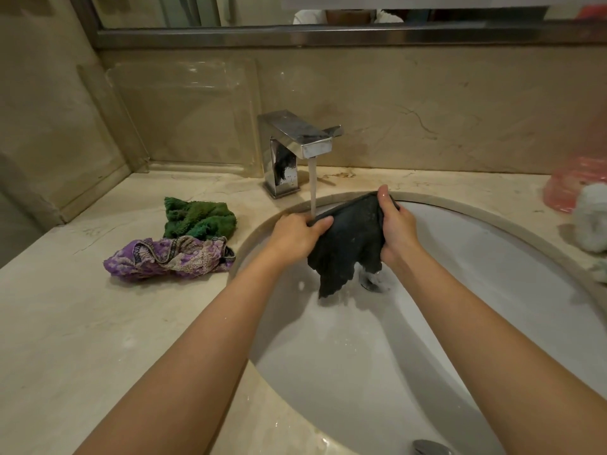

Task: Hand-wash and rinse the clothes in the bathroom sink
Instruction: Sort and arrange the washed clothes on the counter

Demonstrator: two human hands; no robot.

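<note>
Nearest the camera, a metal fitting [432,447] sits on the front rim of the white sink [476,290], which is set into a pale marble counter [82,323]. Both bare forearms reach forward over the basin. Beyond them, the drain [372,280] lies at the bottom of the bowl, partly hidden by the hanging hem of a dark cloth [348,244].

The left hand [295,236] has its fingers and thumb curled round the cloth's left upper edge; the right hand [395,224] grips the right upper edge, thumb pointing up. The cloth stretches between the two hands and droops into the sink, its lower tip just above the basin floor.

On the counter left of the sink lie a crumpled purple patterned garment [170,257] and, just behind it and touching, a green towel [198,218]. A stream of water [312,188] falls from the chrome faucet [297,142] onto the cloth's top edge beside the left hand. At the far right edge sit a pink plastic item [574,185] and a white fluffy object [593,218], both blurred.
</note>
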